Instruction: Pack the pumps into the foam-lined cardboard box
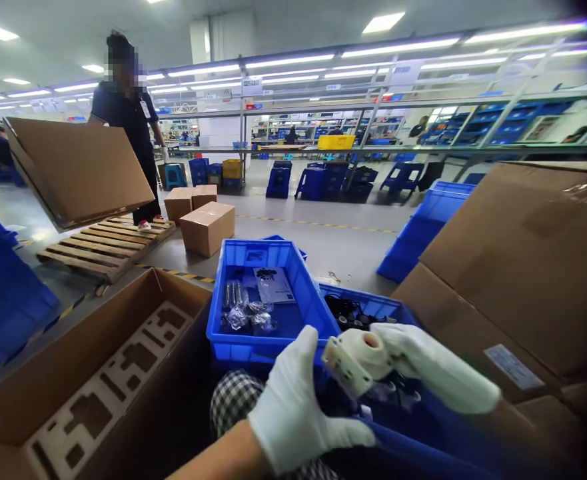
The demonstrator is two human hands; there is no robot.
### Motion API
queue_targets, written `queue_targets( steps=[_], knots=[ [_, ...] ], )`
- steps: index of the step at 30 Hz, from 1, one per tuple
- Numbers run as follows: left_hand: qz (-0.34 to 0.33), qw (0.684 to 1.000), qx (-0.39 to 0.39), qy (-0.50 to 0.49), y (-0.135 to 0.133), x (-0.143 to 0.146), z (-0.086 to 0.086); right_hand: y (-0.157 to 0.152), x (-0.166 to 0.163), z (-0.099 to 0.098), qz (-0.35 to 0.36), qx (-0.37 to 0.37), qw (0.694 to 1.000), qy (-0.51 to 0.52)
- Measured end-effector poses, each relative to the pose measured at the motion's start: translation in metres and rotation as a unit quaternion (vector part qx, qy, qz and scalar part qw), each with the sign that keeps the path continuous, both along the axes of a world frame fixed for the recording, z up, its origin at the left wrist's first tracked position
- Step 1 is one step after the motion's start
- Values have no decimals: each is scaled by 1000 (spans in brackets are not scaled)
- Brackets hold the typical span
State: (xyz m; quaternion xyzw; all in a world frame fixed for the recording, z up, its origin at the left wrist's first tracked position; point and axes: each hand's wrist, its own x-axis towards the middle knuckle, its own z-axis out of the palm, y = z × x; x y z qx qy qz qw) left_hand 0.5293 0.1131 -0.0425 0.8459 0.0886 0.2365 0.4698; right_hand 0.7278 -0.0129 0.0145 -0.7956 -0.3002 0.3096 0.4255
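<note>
My right hand [438, 367], in a white glove, grips a white plastic part [358, 360] with a round hole on top and small holes along its flat side. Beside that part, my left hand [298, 407], also gloved, is open, thumb and fingers spread wide, apparently with nothing in it. Beneath the part, a blue bin [373, 303] holds black cables or fittings and some white pieces, partly covered by my hands. Just beyond my left hand stands another blue bin [303, 313] containing clear-wrapped pieces [246, 313] and a printed leaflet [274, 285].
At left, an open cardboard box [173, 293] holds a white foam insert [118, 380] with cut-outs. A large carton [518, 267] rises at right. Ahead, a person [128, 120] carries cardboard [78, 173] beside a wooden pallet [108, 243] and closed cartons [208, 227].
</note>
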Motion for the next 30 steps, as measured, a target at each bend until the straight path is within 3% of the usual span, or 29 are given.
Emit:
queue_targets(
  steps=[3, 7, 10, 13, 18, 21, 23, 26, 28, 30],
  knots=[
    [20, 978, -186, -89, -20, 47, -14, 18, -19, 2, -12, 20, 999, 22],
    [28, 932, -330, -146, -17, 60, -21, 15, -17, -1, 36, 30, 994, -95],
    [8, 922, -355, -153, -6, 54, -18, 4, -7, 0, 93, 89, 973, -191],
    [10, 919, -371, -134, 2, 50, -12, -1, -5, 5, 133, 84, 956, -247],
    [-6, 927, -353, -127, 6, 43, 0, 9, -24, 13, 73, 29, 975, -208],
    [1, 926, -363, -108, 7, 42, -2, 16, -28, 12, 46, 11, 982, -184],
    [-6, 904, -411, -118, 8, 45, -8, 17, -22, 7, 35, 30, 984, -170],
    [-25, 842, -516, -155, 11, 53, -16, 11, -7, -2, 34, 49, 990, -127],
    [-23, 807, -566, -165, 14, 56, -16, 5, 1, -11, 99, -17, 985, -138],
    [-18, 790, -589, -169, 16, 56, -11, -2, 2, -26, 208, -115, 956, -174]
  ],
)
